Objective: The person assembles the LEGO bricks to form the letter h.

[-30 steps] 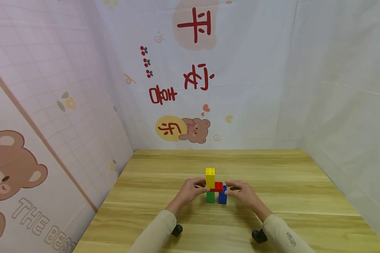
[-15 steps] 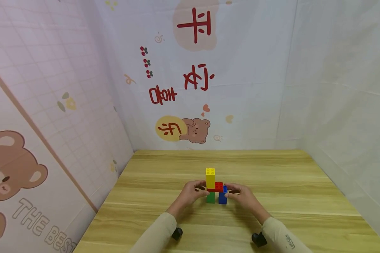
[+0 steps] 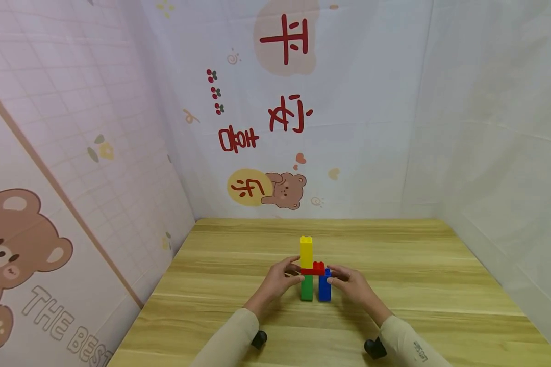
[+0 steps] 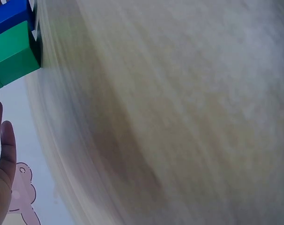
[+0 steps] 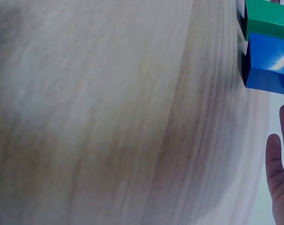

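Several toy building blocks form one small arch near the middle of the table. A tall yellow block (image 3: 306,253) stands over the left end of a flat red block (image 3: 319,268); a green block (image 3: 306,288) and a blue block (image 3: 324,289) make the two legs. My left hand (image 3: 277,282) holds the arch at its left side, thumb at the top of the green leg. With thumb and fingers my right hand (image 3: 354,285) pinches the blue leg near its top. Both wrist views show only the outer fingers, stretched beside the legs.
The wood-grain table (image 3: 395,244) extends around the hands. A printed cloth (image 3: 358,127) hangs behind it, with more cloth along both sides. Small black pieces (image 3: 374,348) sit at the cuffs of the two sleeves.
Right fingers have closed in on the blue leg, and the left thumb has dropped slightly. The arch has tilted: its front faces show more and its yellow studs less.
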Demonstrator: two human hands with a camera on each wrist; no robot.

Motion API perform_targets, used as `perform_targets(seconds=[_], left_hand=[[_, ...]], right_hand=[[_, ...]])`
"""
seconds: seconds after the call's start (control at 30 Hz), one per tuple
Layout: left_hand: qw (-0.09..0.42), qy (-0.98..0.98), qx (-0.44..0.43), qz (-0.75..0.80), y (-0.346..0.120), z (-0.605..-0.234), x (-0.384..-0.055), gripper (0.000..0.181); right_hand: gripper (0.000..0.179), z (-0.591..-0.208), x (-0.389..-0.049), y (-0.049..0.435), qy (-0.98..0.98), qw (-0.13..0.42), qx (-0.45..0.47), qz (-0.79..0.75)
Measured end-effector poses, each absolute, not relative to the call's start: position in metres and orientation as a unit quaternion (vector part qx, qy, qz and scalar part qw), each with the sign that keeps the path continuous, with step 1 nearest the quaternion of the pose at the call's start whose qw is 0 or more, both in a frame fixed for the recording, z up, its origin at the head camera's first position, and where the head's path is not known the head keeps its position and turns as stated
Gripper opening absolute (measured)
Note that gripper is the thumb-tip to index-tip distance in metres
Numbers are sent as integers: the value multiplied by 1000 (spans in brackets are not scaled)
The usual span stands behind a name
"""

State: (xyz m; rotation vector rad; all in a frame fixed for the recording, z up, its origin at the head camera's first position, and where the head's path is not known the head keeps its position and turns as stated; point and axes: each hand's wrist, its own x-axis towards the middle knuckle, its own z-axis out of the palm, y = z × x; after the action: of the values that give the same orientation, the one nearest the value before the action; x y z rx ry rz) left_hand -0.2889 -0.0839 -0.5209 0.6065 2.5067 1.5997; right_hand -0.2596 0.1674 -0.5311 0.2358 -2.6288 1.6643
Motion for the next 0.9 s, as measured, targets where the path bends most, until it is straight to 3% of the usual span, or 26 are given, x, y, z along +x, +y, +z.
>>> perform_targets(seconds=[0.33,0.9], left_hand=[[70,820,219,524,-80,-525,-291,79],[134,827,196,509,-79,-525,-291,82]], right_hand=[[53,-539,-264,167,-848,-4,69,525],[53,-542,-259,174,-853,-35,102,510]])
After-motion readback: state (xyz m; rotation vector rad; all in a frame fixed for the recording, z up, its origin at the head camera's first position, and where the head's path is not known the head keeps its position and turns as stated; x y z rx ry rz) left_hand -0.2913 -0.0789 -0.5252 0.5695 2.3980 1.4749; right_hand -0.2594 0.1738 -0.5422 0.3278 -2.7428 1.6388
